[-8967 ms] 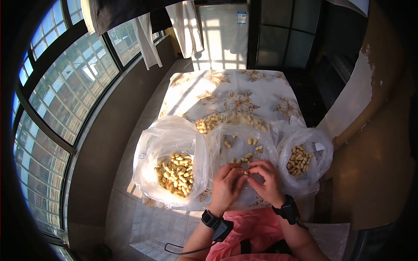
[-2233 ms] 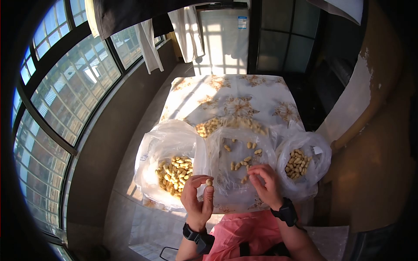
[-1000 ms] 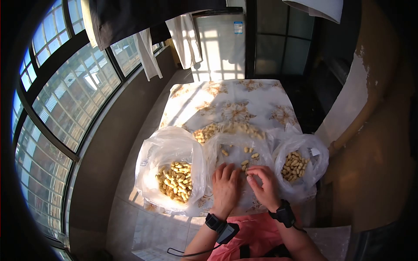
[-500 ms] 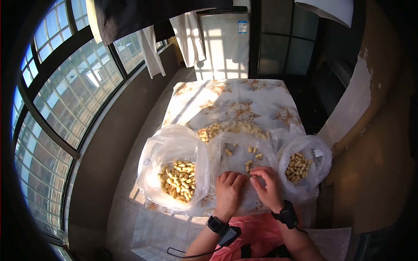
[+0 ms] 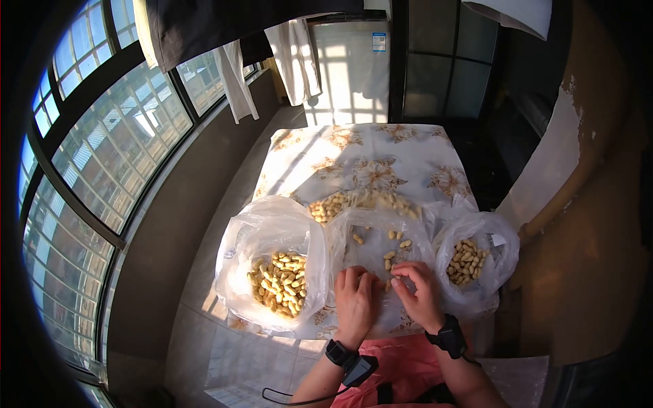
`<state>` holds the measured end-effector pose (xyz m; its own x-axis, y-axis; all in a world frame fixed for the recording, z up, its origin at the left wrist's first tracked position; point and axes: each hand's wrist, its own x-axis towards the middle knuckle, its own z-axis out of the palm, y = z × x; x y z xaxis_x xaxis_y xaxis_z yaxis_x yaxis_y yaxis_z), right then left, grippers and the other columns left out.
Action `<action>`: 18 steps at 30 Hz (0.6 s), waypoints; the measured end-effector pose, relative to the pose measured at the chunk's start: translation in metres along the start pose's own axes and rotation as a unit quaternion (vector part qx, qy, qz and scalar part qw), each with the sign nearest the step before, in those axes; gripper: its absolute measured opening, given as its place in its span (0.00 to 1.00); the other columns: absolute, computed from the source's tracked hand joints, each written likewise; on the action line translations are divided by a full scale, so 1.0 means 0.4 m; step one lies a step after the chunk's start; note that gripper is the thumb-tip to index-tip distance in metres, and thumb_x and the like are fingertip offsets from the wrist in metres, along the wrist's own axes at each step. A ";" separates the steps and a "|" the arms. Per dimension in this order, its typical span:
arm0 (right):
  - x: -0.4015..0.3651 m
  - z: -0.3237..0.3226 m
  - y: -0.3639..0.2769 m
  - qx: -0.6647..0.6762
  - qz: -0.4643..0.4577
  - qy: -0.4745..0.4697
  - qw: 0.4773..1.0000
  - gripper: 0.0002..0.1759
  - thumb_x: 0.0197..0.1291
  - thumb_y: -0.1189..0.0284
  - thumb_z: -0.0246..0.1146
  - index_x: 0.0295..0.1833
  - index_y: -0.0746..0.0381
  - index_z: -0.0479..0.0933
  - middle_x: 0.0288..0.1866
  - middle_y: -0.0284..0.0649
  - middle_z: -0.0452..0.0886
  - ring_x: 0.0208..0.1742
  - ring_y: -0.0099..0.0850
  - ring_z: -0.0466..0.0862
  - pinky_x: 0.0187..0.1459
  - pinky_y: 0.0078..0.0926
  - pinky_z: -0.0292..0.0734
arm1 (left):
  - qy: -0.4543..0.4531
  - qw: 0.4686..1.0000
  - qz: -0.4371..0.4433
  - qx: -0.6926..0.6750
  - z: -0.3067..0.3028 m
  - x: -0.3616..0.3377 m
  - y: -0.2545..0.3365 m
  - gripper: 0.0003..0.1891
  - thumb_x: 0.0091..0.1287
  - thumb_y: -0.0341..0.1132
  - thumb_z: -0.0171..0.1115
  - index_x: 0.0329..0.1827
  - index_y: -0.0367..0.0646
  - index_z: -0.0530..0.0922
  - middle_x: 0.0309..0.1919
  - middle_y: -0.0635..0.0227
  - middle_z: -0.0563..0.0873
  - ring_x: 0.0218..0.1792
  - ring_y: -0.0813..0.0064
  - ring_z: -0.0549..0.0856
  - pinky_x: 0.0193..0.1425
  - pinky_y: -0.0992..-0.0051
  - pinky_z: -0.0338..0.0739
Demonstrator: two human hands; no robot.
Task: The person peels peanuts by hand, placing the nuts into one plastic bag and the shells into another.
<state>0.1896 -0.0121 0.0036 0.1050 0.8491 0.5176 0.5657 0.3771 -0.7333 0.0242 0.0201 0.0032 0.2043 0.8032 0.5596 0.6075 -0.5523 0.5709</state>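
Above the near part of the middle plastic bag (image 5: 347, 238), my left hand (image 5: 356, 299) has its fingers curled down, their tips hidden. Just right of it, my right hand (image 5: 416, 292) has thumb and index finger bent toward each other; whether a peanut is between them is too small to tell. Loose peanuts (image 5: 389, 256) lie on the middle bag just beyond the fingers. An open bag on the left (image 5: 235, 248) holds many peanuts (image 5: 280, 282). Another open bag on the right (image 5: 507, 255) holds a smaller heap of peanuts (image 5: 466, 262).
A flowered cloth covers the table (image 5: 374, 170). More peanuts (image 5: 330, 206) lie under clear plastic behind the middle bag. Barred windows (image 5: 122, 143) stand at the left, a pale cabinet (image 5: 348, 68) at the back. Dark cloth (image 5: 238, 27) hangs overhead.
My left hand has shifted very slightly, and a peanut now shows beside my right fingertips. My right hand has stayed nearly in place.
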 end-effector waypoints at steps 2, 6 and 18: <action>-0.001 0.001 0.000 -0.001 0.000 -0.001 1.000 0.10 0.67 0.75 0.72 0.52 0.63 0.84 0.53 0.46 0.87 0.54 0.48 0.86 0.57 0.42 0.81 | -0.002 1.000 0.001 -0.003 -0.001 0.000 -0.001 0.08 0.61 0.29 0.76 0.42 0.41 0.86 0.47 0.59 0.84 0.50 0.52 0.81 0.56 0.57 0.77; -0.001 0.000 0.001 -0.002 -0.002 0.000 1.000 0.10 0.66 0.75 0.73 0.51 0.63 0.84 0.53 0.46 0.87 0.54 0.48 0.86 0.57 0.42 0.81 | -0.007 1.000 0.005 -0.004 -0.003 0.001 0.002 0.09 0.61 0.30 0.77 0.42 0.41 0.87 0.48 0.60 0.84 0.51 0.53 0.81 0.56 0.57 0.77; 0.001 -0.002 -0.001 -0.002 -0.010 -0.005 1.000 0.10 0.66 0.75 0.73 0.50 0.63 0.84 0.53 0.46 0.87 0.56 0.48 0.86 0.58 0.42 0.81 | -0.017 1.000 0.010 0.001 -0.003 0.001 0.000 0.09 0.65 0.34 0.75 0.43 0.43 0.86 0.48 0.62 0.85 0.52 0.55 0.82 0.59 0.56 0.75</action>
<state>0.1902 -0.0120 0.0045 0.0849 0.8454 0.5274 0.5716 0.3922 -0.7207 0.0234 0.0203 0.0042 0.2431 0.7988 0.5503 0.6041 -0.5686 0.5584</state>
